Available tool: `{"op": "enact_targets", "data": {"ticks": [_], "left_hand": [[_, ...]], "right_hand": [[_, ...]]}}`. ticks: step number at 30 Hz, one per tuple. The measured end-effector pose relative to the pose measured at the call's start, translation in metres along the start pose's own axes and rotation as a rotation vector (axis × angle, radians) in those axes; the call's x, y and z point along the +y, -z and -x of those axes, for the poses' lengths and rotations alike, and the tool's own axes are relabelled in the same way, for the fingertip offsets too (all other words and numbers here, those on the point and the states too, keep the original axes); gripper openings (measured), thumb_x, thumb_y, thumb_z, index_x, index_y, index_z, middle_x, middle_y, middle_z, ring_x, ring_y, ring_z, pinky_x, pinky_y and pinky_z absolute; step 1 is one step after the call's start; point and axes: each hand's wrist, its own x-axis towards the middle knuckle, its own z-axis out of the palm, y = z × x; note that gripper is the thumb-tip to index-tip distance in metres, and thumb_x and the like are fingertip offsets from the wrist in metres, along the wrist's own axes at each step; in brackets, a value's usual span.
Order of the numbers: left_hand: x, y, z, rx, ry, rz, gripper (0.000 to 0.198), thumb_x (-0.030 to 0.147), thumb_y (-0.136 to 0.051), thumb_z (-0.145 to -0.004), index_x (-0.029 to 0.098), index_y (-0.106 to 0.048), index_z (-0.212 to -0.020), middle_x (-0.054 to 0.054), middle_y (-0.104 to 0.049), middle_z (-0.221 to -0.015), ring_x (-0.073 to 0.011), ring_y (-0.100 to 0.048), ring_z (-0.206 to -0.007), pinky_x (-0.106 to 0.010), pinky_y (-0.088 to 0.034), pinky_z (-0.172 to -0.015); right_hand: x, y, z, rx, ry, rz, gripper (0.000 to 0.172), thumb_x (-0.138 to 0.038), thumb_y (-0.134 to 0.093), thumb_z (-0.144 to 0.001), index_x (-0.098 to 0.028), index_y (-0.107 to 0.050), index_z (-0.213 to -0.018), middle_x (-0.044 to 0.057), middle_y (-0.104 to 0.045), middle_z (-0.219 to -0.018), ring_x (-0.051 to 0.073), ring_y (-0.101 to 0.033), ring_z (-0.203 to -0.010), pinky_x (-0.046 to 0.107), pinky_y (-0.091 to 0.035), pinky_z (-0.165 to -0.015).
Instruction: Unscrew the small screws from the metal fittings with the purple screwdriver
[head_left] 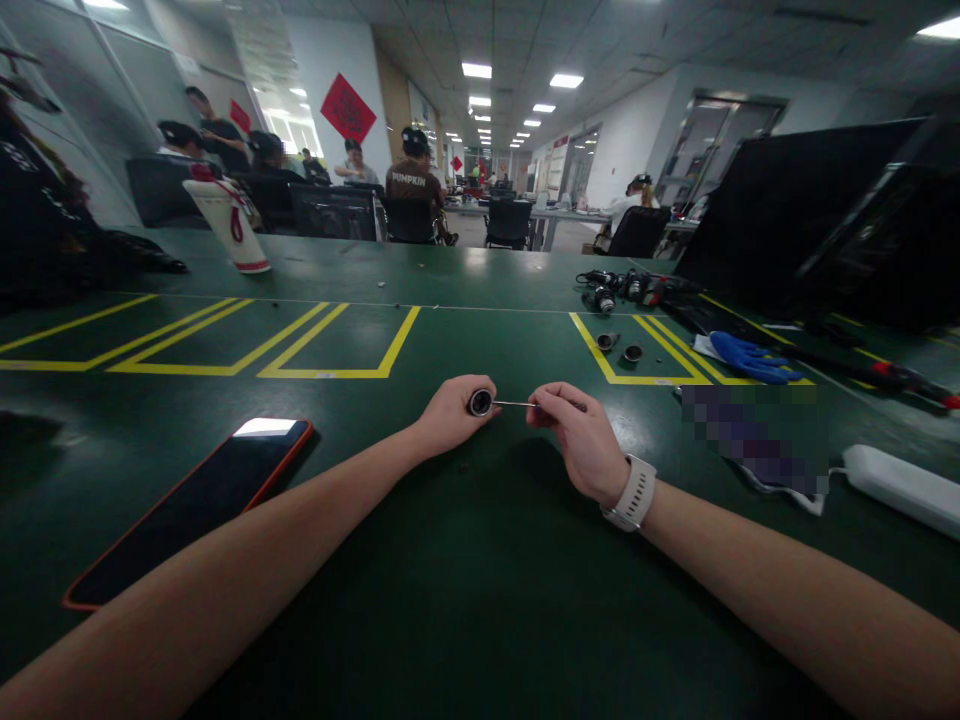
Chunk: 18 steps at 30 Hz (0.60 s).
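My left hand [450, 415] is closed around a small black cylindrical part [480, 403], its round end facing right. My right hand [581, 435], with a white watch on the wrist, pinches a thin metal tool [516, 404] whose tip points into the end of that part. Both hands hover just above the green table [465, 600] near its middle.
A dark phone in an orange case [195, 505] lies at the left. Two small round parts [621, 346] sit in a yellow-taped box, more black parts [622, 288] behind. A blue glove [750, 357], white power strip [904, 487], monitors at right, a paper cup [229, 225]. People sit beyond.
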Motion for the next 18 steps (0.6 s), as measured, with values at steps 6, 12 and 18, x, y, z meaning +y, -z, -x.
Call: {"op": "enact_targets", "data": {"ticks": [6, 12, 18], "left_hand": [[0.0037, 0.0009, 0.0004, -0.019, -0.026, -0.064, 0.009, 0.018, -0.059, -0.073, 0.018, -0.052, -0.066, 0.003, -0.052, -0.064, -0.0145, -0.049, -0.063, -0.029, -0.035, -0.064], [0.0047, 0.002, 0.0013, -0.012, -0.027, -0.018, 0.01, 0.019, -0.059, -0.073, 0.018, -0.051, -0.067, 0.003, -0.051, -0.065, -0.0134, -0.048, -0.062, -0.028, -0.036, -0.063], [0.0008, 0.0006, 0.0002, 0.01, 0.0, 0.058, 0.014, 0.022, -0.059, -0.074, 0.017, -0.049, -0.065, 0.004, -0.047, -0.063, -0.0117, -0.046, -0.06, -0.025, -0.037, -0.059]], "right_hand": [[-0.0043, 0.0012, 0.0036, -0.036, 0.05, 0.145, 0.013, -0.025, -0.063, -0.075, -0.019, -0.064, -0.063, -0.001, -0.059, -0.063, 0.015, -0.052, -0.067, 0.032, -0.037, -0.071], [-0.0026, 0.0028, -0.003, -0.04, -0.113, -0.079, 0.014, -0.028, -0.059, -0.074, -0.017, -0.06, -0.065, 0.0, -0.057, -0.061, 0.014, -0.052, -0.06, 0.031, -0.041, -0.064], [0.0005, 0.001, -0.0022, -0.044, -0.146, -0.19, 0.013, -0.03, -0.063, -0.073, -0.017, -0.062, -0.07, 0.0, -0.058, -0.065, 0.013, -0.054, -0.063, 0.03, -0.042, -0.066]]}}
